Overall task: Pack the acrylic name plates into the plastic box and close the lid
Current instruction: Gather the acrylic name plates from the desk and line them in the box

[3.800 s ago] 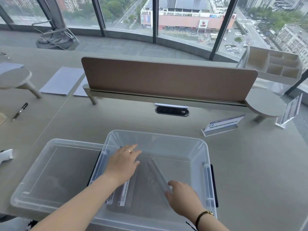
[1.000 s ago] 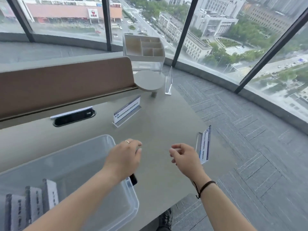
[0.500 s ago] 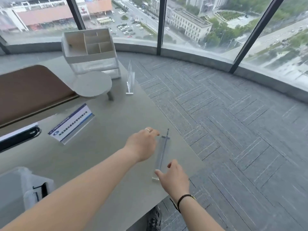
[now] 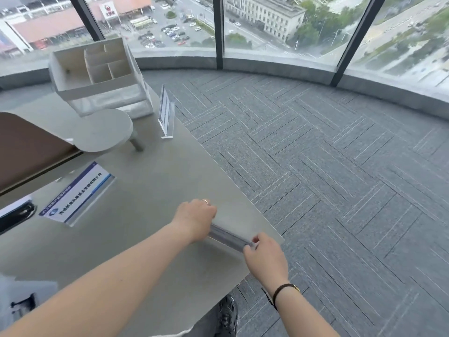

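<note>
1. The left hand (image 4: 195,220) has its fingers curled over the far end of a clear acrylic name plate (image 4: 229,237); the fingertips are hidden behind the hand, so how they lie on the plate cannot be told. A ring sits on one finger.
2. The right hand (image 4: 264,257) pinches the near end of the same plate between thumb and curled fingers; a dark bracelet (image 4: 285,289) circles that wrist.
3. The plate lies between the two hands, close to the near right corner of the desk (image 4: 150,190), just inside its right edge.
4. A second name plate (image 4: 79,193), with a blue and white printed insert, stands well to the left, toward the brown divider panel (image 4: 29,152).
5. A third name plate (image 4: 166,113) stands upright at the desk's right edge, farther back, beside a round grey shelf (image 4: 104,130) and a white organiser (image 4: 97,74).
6. A corner of the plastic box (image 4: 19,305) shows at the near left edge.
7. Grey carpet (image 4: 328,178) lies beyond the desk.
</note>
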### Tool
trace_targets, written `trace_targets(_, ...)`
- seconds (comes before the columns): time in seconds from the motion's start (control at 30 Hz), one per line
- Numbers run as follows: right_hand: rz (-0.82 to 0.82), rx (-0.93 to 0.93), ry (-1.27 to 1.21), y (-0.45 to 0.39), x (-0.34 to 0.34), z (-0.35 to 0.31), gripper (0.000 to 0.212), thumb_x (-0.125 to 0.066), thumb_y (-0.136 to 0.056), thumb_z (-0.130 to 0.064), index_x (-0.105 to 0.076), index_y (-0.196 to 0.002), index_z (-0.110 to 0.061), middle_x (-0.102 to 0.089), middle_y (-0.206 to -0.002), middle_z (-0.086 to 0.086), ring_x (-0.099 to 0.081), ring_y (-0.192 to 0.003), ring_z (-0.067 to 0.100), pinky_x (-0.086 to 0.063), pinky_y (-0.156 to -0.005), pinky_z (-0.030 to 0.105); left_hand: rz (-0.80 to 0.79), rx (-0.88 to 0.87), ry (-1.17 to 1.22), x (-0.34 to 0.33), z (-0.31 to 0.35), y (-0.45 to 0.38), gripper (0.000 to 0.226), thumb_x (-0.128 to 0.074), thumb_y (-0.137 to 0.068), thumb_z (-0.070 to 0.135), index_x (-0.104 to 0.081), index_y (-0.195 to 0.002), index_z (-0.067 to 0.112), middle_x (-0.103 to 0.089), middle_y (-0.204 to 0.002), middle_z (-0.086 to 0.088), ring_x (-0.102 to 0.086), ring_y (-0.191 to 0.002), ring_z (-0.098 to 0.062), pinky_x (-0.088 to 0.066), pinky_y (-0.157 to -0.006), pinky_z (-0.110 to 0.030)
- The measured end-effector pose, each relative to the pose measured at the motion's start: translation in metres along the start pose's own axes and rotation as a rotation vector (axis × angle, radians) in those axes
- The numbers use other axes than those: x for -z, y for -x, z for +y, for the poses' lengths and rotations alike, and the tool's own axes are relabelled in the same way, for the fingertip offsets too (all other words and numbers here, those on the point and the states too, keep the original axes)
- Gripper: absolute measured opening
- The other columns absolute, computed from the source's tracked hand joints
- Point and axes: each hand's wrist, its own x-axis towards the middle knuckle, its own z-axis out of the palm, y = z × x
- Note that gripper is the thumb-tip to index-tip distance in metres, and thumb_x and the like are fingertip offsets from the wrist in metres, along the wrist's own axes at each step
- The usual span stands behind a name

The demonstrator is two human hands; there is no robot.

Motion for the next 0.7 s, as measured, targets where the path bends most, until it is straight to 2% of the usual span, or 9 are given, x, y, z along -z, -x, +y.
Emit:
trace_targets(0.13,0.037,0.081,0.024,-0.011,0.003,0.006,0.022,-0.05,-0.089,-0.034,-0.06,-0.105,-0.022,-0.062,-0.106,0.0,-0.06,-0.094,0.023,-0.052,-0.081,0.037,-0.033,0.042,0.051,-0.014,-0.004,0.01,0.033,-0.044,-0.086,0.013,-0.06,-0.113,0.02,-0.059,-0.117,-0.002,-0.059,-0.105,-0.028,-0.048,-0.078,-0.035)
trace_targets(0.2,0.046,0.118,0.043,-0.014,0.002,0.007,0.021,-0.051,-0.091,-0.033,-0.06,-0.106,-0.022,-0.06,-0.108,-0.001,-0.059,-0.096,0.021,-0.05,-0.08,0.036,-0.022,0.055,0.034,-0.02,-0.006,0.014,0.029,-0.043,-0.087,0.013,-0.06,-0.111,0.018,-0.061,-0.113,-0.004,-0.059,-0.103,-0.029,-0.046,-0.077,-0.035)
trace_targets(0.27,0.057,0.158,0.06,-0.016,0.0,0.009,0.021,-0.051,-0.093,-0.032,-0.061,-0.108,-0.022,-0.059,-0.109,-0.001,-0.059,-0.098,0.021,-0.048,-0.08,0.036,-0.022,0.084,0.05,-0.024,-0.01,0.016,0.026,-0.041,-0.088,0.007,-0.057,-0.106,0.017,-0.059,-0.108,-0.005,-0.058,-0.102,-0.029,-0.045,-0.073,-0.034)
trace_targets(0.4,0.057,0.202,0.015,-0.019,-0.005,0.01,0.016,-0.053,-0.093,-0.025,-0.065,-0.104,-0.022,-0.067,-0.104,0.0,-0.062,-0.097,0.023,-0.05,-0.081,0.038,-0.03,0.114,0.134,-0.024,-0.017,0.017,0.033,-0.035,-0.083,-0.008,-0.054,-0.101,0.012,-0.054,-0.104,-0.009,-0.053,-0.102,-0.03,-0.04,-0.068,-0.034)
trace_targets(0.57,0.042,0.21,-0.056,-0.021,-0.011,0.011,0.015,-0.055,-0.091,-0.018,-0.069,-0.087,-0.02,-0.072,-0.085,0.0,-0.063,-0.08,0.025,-0.052,-0.071,0.04,-0.011,0.124,0.161,-0.024,-0.017,0.02,0.029,-0.036,-0.082,-0.008,-0.052,-0.092,0.013,-0.054,-0.098,-0.01,-0.052,-0.095,-0.032,-0.038,-0.067,-0.036)
trace_targets(0.7,0.03,0.264,-0.098,-0.02,-0.012,0.007,0.014,-0.059,-0.091,-0.02,-0.07,-0.082,-0.02,-0.07,-0.078,-0.005,-0.062,-0.075,0.018,-0.05,-0.068,0.036,0.003,0.152,0.208,-0.028,-0.027,0.033,0.023,-0.036,-0.079,-0.007,-0.037,-0.077,0.016,-0.041,-0.081,-0.005,-0.04,-0.079,-0.028,-0.035,-0.062,-0.034)
